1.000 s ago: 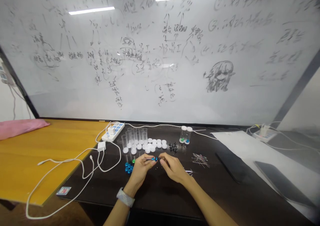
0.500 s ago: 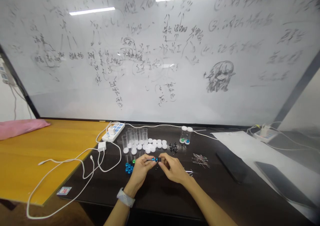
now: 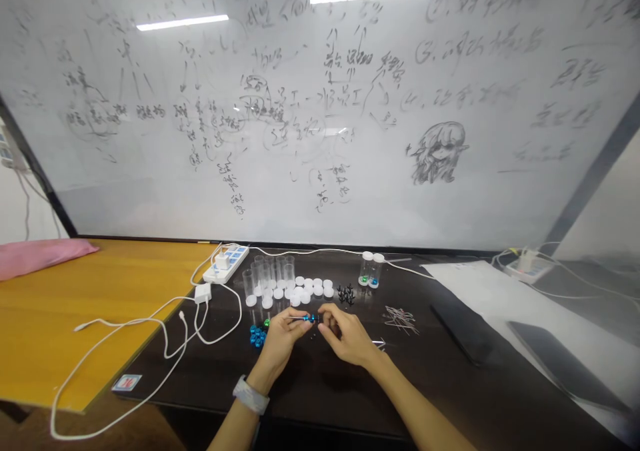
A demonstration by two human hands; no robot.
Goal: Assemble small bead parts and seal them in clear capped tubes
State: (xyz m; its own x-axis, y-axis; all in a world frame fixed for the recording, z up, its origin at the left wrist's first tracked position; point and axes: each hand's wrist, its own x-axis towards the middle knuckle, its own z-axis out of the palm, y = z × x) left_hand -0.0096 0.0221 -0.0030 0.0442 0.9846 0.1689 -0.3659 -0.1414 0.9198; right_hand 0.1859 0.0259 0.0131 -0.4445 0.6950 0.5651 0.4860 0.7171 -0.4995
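Observation:
My left hand (image 3: 284,334) pinches a thin metal pin with blue beads (image 3: 309,318) on it, held above the dark table. My right hand (image 3: 346,334) is closed at the right end of the beads, around a small dark piece whose shape is too small to tell. Beside my left hand lie a cluster of blue beads (image 3: 257,336) and a green bead (image 3: 267,323). Behind my hands are several white caps (image 3: 319,287), clear tubes (image 3: 270,274) and a group of small black parts (image 3: 346,294).
Two capped tubes (image 3: 371,270) stand at the back. Thin pins (image 3: 401,320) lie right of my hands, near a black phone-like object (image 3: 461,334). White cables (image 3: 173,354) and a power strip (image 3: 227,264) are at left. A whiteboard (image 3: 320,191) rises behind.
My right fingers have shifted slightly at the end of the beads, and less of the dark piece shows between them. The left hand keeps its grip.

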